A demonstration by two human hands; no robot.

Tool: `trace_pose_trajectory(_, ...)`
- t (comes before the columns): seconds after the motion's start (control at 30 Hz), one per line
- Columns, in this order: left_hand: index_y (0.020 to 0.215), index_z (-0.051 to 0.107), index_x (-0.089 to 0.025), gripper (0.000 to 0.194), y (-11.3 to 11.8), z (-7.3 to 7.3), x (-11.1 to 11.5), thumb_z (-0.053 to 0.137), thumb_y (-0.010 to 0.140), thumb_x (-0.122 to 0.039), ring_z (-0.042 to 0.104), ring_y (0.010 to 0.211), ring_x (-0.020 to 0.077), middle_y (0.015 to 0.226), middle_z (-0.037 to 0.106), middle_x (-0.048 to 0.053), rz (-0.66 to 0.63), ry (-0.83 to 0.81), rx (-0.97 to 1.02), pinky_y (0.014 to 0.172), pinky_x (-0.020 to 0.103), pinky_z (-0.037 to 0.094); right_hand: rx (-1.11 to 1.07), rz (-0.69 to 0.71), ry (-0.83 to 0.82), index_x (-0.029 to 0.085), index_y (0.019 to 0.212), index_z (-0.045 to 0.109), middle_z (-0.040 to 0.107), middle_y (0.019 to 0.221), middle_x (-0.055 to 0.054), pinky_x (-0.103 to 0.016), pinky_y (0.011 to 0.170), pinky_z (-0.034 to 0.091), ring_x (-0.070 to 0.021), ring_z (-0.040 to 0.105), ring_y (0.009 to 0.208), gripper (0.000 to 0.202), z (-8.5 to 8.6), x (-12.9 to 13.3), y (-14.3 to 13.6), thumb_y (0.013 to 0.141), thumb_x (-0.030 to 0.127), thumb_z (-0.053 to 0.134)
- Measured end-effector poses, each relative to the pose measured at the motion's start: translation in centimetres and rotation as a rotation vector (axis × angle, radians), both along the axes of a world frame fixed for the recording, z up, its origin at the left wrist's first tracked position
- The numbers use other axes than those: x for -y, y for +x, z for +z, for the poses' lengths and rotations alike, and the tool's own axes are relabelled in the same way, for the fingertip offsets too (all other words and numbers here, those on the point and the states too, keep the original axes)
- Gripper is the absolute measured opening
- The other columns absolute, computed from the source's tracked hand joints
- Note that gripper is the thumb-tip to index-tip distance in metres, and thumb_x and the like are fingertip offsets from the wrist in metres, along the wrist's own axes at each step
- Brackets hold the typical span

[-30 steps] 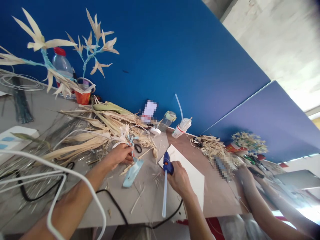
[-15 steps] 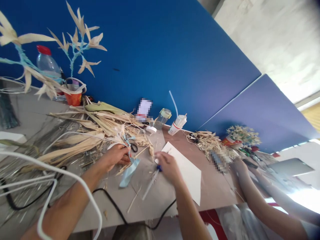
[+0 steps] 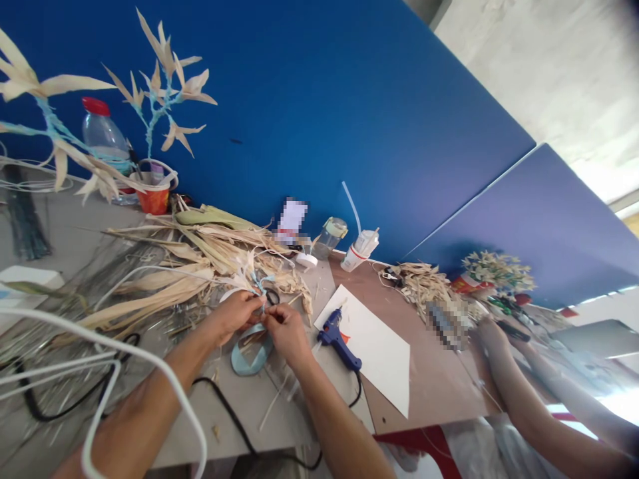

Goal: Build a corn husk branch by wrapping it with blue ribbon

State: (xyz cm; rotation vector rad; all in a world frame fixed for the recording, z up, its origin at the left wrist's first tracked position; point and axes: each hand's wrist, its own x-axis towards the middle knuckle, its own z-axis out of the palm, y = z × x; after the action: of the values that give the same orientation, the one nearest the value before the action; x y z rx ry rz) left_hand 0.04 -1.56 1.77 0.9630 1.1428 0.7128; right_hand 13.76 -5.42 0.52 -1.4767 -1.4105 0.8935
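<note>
My left hand [image 3: 238, 313] pinches the blue-wrapped stem [image 3: 260, 285] of a small husk flower above the table. Beside it, my right hand [image 3: 285, 327] is closed at the lower end of the stem, fingertips together on the light blue ribbon [image 3: 244, 362]. The ribbon hangs in a loop below both hands. To the right, a blue glue gun [image 3: 339, 340] lies on a white sheet [image 3: 387, 362], clear of my fingers. Black-handled scissors [image 3: 272, 297] are partly hidden behind my hands.
Dried corn husks [image 3: 184, 279] cover the left. Behind stand a red cup [image 3: 154, 199] with husk flowers, a clear jar [image 3: 330, 238] and a white cup [image 3: 354, 256]. White cable loops cross the left foreground. Another person's hand [image 3: 494, 336] rests at the right.
My right hand has moved left from the glue gun to the stem beside my left hand. The glue gun now lies on the white sheet, and the ribbon has formed a loop.
</note>
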Motion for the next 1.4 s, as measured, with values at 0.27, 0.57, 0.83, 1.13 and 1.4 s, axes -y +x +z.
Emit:
trace_pose_trajectory(0.27, 0.096, 0.062, -0.016, 0.04, -0.4, 0.3, 0.2, 0.075, 0.07, -0.044, 0.067, 0.064, 0.0189, 0.082, 0.072, 0.005, -0.074, -0.057, 0.164, 0.058, 0.031, 0.05, -0.429, -0.056, -0.183, 0.019, 0.061, 0.065, 0.052, 0.055, 0.005, -0.025, 0.056, 0.031, -0.0108, 0.04, 0.053, 0.015, -0.2, -0.1, 0.2, 0.062, 0.033, 0.069)
trace_pose_trajectory(0.57, 0.083, 0.064, -0.016, 0.023, -1.8, -0.1, -1.0, 0.068, 0.071, -0.035, 0.052, 0.051, 0.0111, 0.063, 0.059, -0.002, 0.034, 0.195, 0.001, 0.056, 0.026, 0.042, -0.613, -0.15, -0.153, 0.018, 0.061, 0.067, 0.051, 0.052, 0.005, -0.024, 0.052, 0.024, -0.0078, 0.034, 0.049, 0.015, 1.4, -0.6, 2.4, 0.056, 0.031, 0.073)
trace_pose_trajectory(0.83, 0.085, 0.057, -0.022, 0.024, -3.3, 0.0, -2.1, 0.057, 0.078, -0.045, 0.044, 0.049, 0.015, 0.052, 0.047, -0.006, 0.325, 0.407, -0.329, 0.051, 0.027, 0.032, -0.664, -0.103, -0.114, 0.019, 0.062, 0.068, 0.051, 0.053, 0.004, -0.025, 0.052, 0.026, -0.0088, 0.034, 0.052, 0.015, 2.6, -0.1, 3.4, 0.058, 0.032, 0.074)
trace_pose_trajectory(1.13, 0.088, 0.068, -0.021, 0.024, -4.0, -1.6, -2.7, 0.048, 0.081, -0.034, 0.062, 0.094, 0.0266, 0.096, 0.07, 0.01, 0.168, 0.723, -0.886, 0.085, 0.033, 0.045, -0.719, -0.054, -0.14, 0.018, 0.062, 0.069, 0.053, 0.054, 0.004, -0.025, 0.054, 0.027, -0.0084, 0.036, 0.053, 0.015, 3.4, 0.3, 3.6, 0.057, 0.031, 0.075)
trace_pose_trajectory(1.4, 0.093, 0.07, -0.017, 0.025, -3.4, -2.2, -2.1, 0.05, 0.084, -0.029, 0.063, 0.096, 0.0315, 0.1, 0.068, 0.016, -0.045, 0.755, -1.292, 0.083, 0.038, 0.045, -0.696, -0.049, -0.136, 0.018, 0.063, 0.069, 0.052, 0.054, 0.004, -0.025, 0.054, 0.027, -0.0085, 0.035, 0.052, 0.015, 3.1, 0.2, 3.7, 0.058, 0.032, 0.075)
